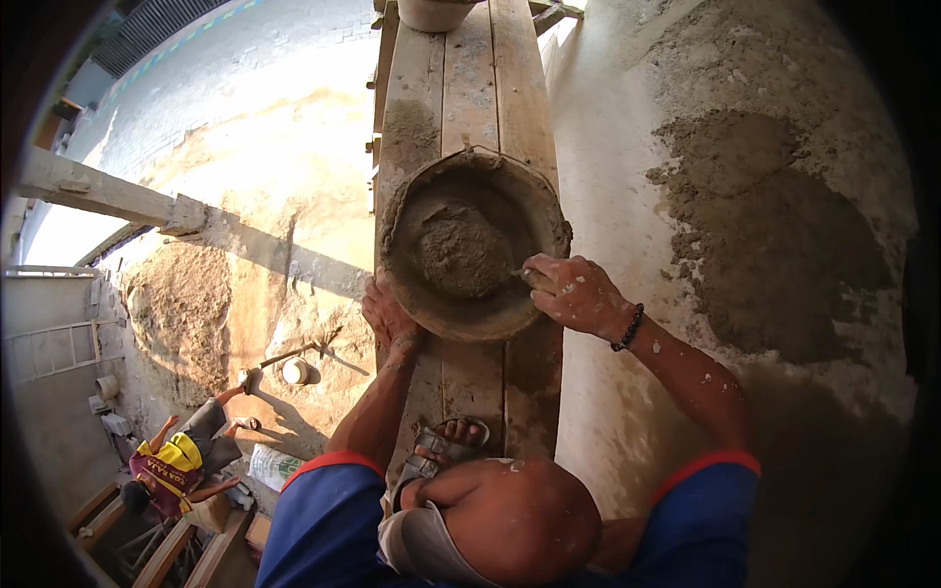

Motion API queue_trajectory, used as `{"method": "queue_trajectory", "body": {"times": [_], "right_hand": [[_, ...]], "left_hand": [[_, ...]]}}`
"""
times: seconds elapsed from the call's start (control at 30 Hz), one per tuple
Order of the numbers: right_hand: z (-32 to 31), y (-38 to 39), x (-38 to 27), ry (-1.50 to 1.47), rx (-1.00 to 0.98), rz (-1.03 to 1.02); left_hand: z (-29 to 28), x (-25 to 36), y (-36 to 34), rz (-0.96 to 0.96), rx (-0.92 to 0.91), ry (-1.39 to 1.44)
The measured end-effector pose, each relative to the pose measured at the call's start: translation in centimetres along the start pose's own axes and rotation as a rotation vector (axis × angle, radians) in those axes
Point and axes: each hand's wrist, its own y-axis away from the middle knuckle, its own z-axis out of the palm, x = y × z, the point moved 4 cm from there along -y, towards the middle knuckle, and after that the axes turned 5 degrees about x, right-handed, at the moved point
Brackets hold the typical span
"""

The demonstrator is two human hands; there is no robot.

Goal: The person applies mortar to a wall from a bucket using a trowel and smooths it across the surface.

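Note:
A round mortar-crusted bucket [417, 211] with wet grey mortar [461, 250] in it sits on wooden planks in the middle of the head view. My left hand [390, 314] is at the bucket's lower left side, its fingers bent against the outside and partly hidden. My right hand [573, 294], speckled with mortar and with a beaded band at the wrist, is closed round what looks like a trowel handle [526, 272] at the bucket's right rim. The tool's blade is not clearly visible.
The narrow plank scaffold [469, 83] carries another bucket [436, 10] at the far end. A wall [745, 421] with wet plaster stands along the right. Below on the left are sandy ground, a co-worker [186, 461], a small pail [296, 370], lumber and a wooden beam [108, 191].

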Motion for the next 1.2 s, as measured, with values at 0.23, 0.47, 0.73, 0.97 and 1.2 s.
{"method": "queue_trajectory", "body": {"times": [0.23, 0.47, 0.73, 0.97, 1.2], "right_hand": [[-0.4, 2.6, 0.4, 0.005, 0.084, -0.071], [-10.9, 3.4, -2.4, -0.206, 0.128, 0.104], [-23.8, 7.1, -0.9, -0.543, 0.287, 0.346], [-37.5, 21.4, 15.7, 0.109, 0.961, 0.915], [-32.4, 16.7, 6.4, 0.011, 0.722, 0.771]], "left_hand": [[1.0, -0.1, 0.0, 0.154, 0.001, -0.147], [3.5, -2.8, -0.7, 0.120, -0.091, -0.055], [2.7, -3.5, -1.5, 0.086, 0.066, -0.177], [1.1, 0.2, -0.4, 0.088, 0.061, -0.270], [1.9, -4.4, -0.9, 0.219, 0.065, -0.025]]}}
